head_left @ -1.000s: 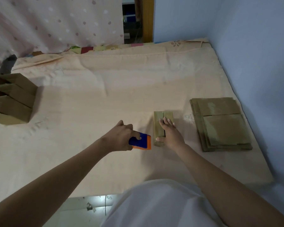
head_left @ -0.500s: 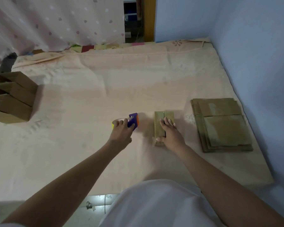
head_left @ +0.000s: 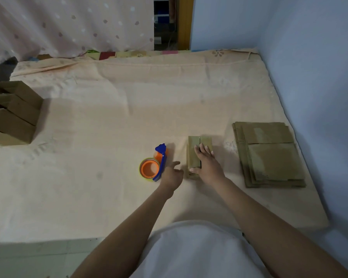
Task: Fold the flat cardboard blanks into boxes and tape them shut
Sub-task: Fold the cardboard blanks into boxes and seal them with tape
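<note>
tape dispenser (head_left: 153, 165) beside slack left hand (head_left: 171, 175); right hand (head_left: 206, 163) flat on box (head_left: 198, 152); blanks (head_left: 268, 155) right.

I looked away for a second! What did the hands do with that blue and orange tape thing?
The left hand carried the tape dispenser leftward, away from the small box, set it on the sheet, let go and now hangs open beside it. The right hand stayed pressed on the box. The flat blanks and the folded boxes did not move.
</note>
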{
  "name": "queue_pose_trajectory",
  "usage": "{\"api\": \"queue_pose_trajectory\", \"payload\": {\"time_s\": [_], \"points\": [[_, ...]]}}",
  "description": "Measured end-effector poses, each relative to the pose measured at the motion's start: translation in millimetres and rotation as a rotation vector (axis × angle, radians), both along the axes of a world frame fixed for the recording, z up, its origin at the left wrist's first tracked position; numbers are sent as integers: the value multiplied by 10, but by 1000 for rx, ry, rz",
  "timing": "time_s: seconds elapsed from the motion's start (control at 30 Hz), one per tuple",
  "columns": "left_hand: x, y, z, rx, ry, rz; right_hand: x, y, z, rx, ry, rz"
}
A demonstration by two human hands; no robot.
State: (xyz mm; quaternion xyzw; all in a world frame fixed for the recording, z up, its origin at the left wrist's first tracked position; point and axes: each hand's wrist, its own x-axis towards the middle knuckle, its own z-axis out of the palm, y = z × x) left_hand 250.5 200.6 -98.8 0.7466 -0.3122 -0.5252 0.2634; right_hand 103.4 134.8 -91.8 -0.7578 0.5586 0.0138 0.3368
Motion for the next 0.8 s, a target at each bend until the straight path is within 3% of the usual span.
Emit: {"api": "queue_pose_trajectory", "payload": {"time_s": [0.07, 0.17, 0.5, 0.8], "points": [[-62, -40, -35, 131, 288, 186, 1, 5, 3, -2, 0, 1], [-62, -47, -86, 137, 417, 296, -2, 3, 7, 1, 2, 2], [-49, -67, -206, 123, 333, 410, 11, 9, -16, -4, -10, 1], [-78, -94, -222, 219, 483, 492, 11, 8, -17, -15, 1, 9]]}}
